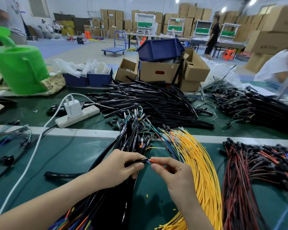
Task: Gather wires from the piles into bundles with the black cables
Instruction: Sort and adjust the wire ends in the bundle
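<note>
My left hand point(119, 166) grips the end of a black cable point(140, 160) low in the middle of the green table point(73, 151). Right beside it, my right hand point(172, 170) pinches a few thin wires point(154, 161), orange and blue, with their tips at the cable's open end. Under my hands lies a stack of black cables with coloured wires sticking out point(133, 130). A pile of yellow wires point(199, 163) fans out to the right, and a pile of red and black wires point(249, 165) lies further right. A heap of empty black cables point(153, 100) sits behind.
A white power strip point(78, 116) with a charger and white cord lies at the left. Behind it stand a green watering can point(18, 67), blue bins point(90, 78) and cardboard boxes point(158, 72). More wired cables point(249, 105) are heaped at the right. A person in white point(276, 67) sits at the far right.
</note>
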